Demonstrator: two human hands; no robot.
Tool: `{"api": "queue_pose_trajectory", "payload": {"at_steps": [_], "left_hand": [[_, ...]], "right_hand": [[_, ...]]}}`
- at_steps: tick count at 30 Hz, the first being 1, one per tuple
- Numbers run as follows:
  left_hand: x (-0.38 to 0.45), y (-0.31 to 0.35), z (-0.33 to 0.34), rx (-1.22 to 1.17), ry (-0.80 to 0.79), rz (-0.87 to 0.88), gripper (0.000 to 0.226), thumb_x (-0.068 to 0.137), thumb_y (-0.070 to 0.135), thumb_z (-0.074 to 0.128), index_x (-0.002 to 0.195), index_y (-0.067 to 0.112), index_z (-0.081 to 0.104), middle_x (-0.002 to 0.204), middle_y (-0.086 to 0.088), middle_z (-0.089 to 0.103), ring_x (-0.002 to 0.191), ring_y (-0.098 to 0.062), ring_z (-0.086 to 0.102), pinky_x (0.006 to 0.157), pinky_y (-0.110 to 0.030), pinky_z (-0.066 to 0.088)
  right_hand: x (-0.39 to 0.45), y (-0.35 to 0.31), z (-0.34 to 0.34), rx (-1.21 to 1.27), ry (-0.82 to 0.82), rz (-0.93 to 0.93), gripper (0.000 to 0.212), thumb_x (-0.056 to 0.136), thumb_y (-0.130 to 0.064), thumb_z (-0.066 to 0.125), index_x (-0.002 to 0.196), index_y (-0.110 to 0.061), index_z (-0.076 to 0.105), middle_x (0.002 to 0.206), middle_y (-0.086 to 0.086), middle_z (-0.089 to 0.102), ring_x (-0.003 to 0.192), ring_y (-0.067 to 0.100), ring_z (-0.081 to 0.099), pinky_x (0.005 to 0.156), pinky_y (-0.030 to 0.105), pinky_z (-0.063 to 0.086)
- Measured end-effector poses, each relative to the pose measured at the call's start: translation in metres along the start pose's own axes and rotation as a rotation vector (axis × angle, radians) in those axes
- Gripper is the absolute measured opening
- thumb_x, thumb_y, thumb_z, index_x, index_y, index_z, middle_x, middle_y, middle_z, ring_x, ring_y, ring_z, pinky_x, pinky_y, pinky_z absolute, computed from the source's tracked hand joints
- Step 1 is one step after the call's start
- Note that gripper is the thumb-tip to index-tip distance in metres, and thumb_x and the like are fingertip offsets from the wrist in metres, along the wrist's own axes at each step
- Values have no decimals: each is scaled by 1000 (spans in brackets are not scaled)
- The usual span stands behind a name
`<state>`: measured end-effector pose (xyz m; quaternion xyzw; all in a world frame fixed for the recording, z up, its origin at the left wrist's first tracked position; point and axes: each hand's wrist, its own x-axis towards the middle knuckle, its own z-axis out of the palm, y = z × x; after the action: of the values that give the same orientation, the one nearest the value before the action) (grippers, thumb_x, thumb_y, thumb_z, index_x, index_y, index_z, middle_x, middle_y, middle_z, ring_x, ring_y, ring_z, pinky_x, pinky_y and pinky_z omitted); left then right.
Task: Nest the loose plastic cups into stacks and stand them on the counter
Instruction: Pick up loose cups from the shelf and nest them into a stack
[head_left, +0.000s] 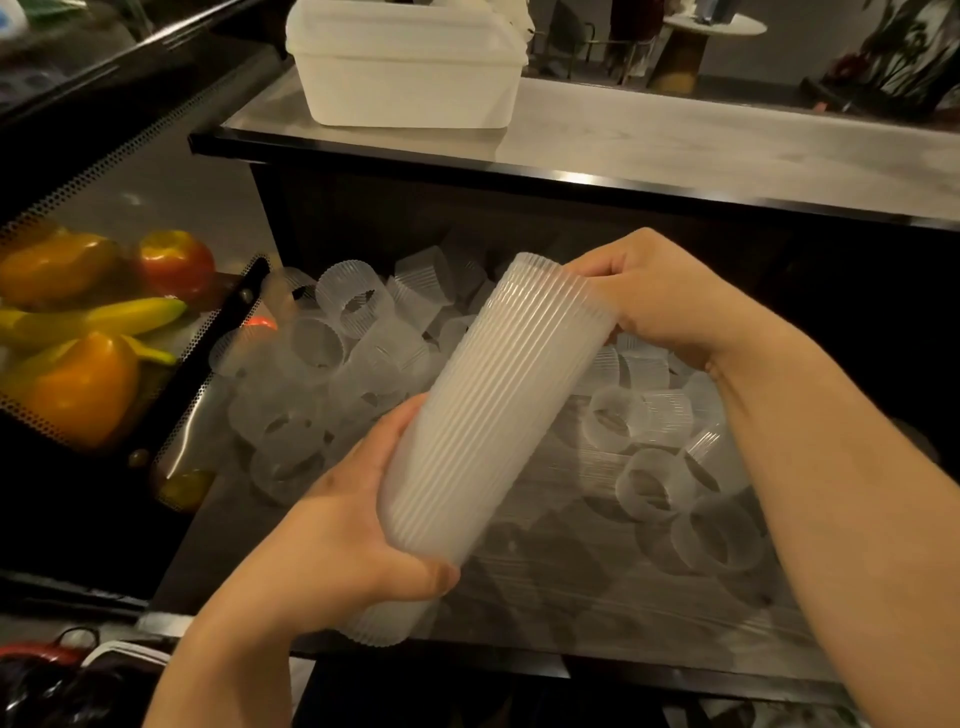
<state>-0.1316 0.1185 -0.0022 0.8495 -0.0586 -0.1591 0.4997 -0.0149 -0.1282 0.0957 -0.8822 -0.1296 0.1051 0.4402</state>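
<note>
A long stack of nested ribbed translucent plastic cups (483, 415) slants across the middle of the view. My left hand (358, 530) grips its lower end, fingers wrapped round the cups. My right hand (670, 301) holds the upper end, fingers curled over the top rim. Below the stack, several loose cups (332, 338) lie in a heap on the lower steel shelf (597, 613), more loose cups (675, 478) on the right. The grey counter top (675, 140) runs across the back, above the shelf.
A white plastic tub (410, 67) stands on the counter at the back left. To the left, behind glass, lie peppers (78, 384), a banana (104, 317) and a red fruit (176, 265). The counter's dark edge (519, 176) overhangs the shelf.
</note>
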Motion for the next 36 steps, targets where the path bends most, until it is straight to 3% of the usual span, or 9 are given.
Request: {"api": "queue_pose_trajectory", "payload": {"at_steps": [4, 8, 15, 18, 21, 26, 30, 34, 36], "left_hand": [[4, 1, 2, -6, 38, 21, 119, 56, 22, 95, 119, 86, 17, 108, 44, 45, 104, -2, 55, 76, -23, 49], [8, 3, 1, -73, 98, 19, 115, 46, 38, 93, 121, 85, 20, 106, 44, 47, 101, 0, 56, 76, -25, 50], [12, -3, 6, -269, 230, 65, 100, 43, 65, 85, 131, 70, 38, 120, 33, 58, 105, 6, 61, 85, -32, 55], [13, -2, 8, -302, 239, 74, 94, 43, 64, 84, 128, 70, 42, 119, 33, 60, 107, 6, 62, 83, -30, 54], [14, -2, 8, -272, 237, 69, 99, 38, 65, 86, 126, 72, 41, 119, 38, 57, 107, 11, 59, 83, -27, 52], [18, -3, 9, -210, 225, 65, 99, 34, 66, 86, 119, 80, 37, 118, 46, 50, 106, 19, 52, 80, -21, 49], [17, -1, 9, -176, 203, 58, 98, 34, 64, 88, 114, 84, 35, 116, 46, 49, 103, 20, 52, 79, -20, 47], [17, 2, 9, -151, 173, 59, 98, 38, 53, 96, 109, 85, 36, 112, 46, 50, 99, 20, 52, 77, -21, 47], [17, 5, 9, -132, 145, 58, 102, 36, 56, 98, 111, 85, 35, 114, 47, 50, 100, 19, 52, 78, -20, 47]], "right_hand": [[4, 12, 6, 55, 22, 12, 19, 97, -32, 57, 105, -33, 74, 90, -7, 73, 86, 23, 66, 78, 41, 58], [23, 44, 26, 321, 226, 289, 33, 103, -42, 38, 108, -22, 64, 91, 7, 65, 70, 23, 61, 67, 37, 52], [14, 162, 67, -813, -50, 570, 40, 94, -41, 50, 121, -13, 58, 124, 12, 60, 112, 32, 55, 93, 40, 48], [5, 184, 78, -1074, -14, 508, 32, 96, -24, 45, 124, -13, 55, 128, 13, 51, 118, 31, 45, 93, 38, 44], [1, 201, 77, -1117, 48, 436, 30, 97, -29, 46, 124, -22, 58, 132, 9, 45, 120, 29, 39, 96, 37, 39], [0, 199, 64, -748, 265, 356, 16, 92, -38, 56, 85, -25, 64, 144, 7, 40, 137, 28, 27, 111, 36, 25], [0, 164, 39, -179, 462, 297, 22, 91, -22, 61, 74, -7, 62, 140, 4, 49, 130, 26, 43, 109, 34, 31], [-2, 109, 9, 488, 671, 143, 18, 86, -27, 67, 76, -12, 65, 95, -1, 66, 88, 29, 59, 83, 48, 49], [-7, 80, -4, 649, 698, -4, 13, 84, -28, 66, 78, -20, 59, 87, 2, 61, 88, 28, 55, 77, 54, 49]]}}
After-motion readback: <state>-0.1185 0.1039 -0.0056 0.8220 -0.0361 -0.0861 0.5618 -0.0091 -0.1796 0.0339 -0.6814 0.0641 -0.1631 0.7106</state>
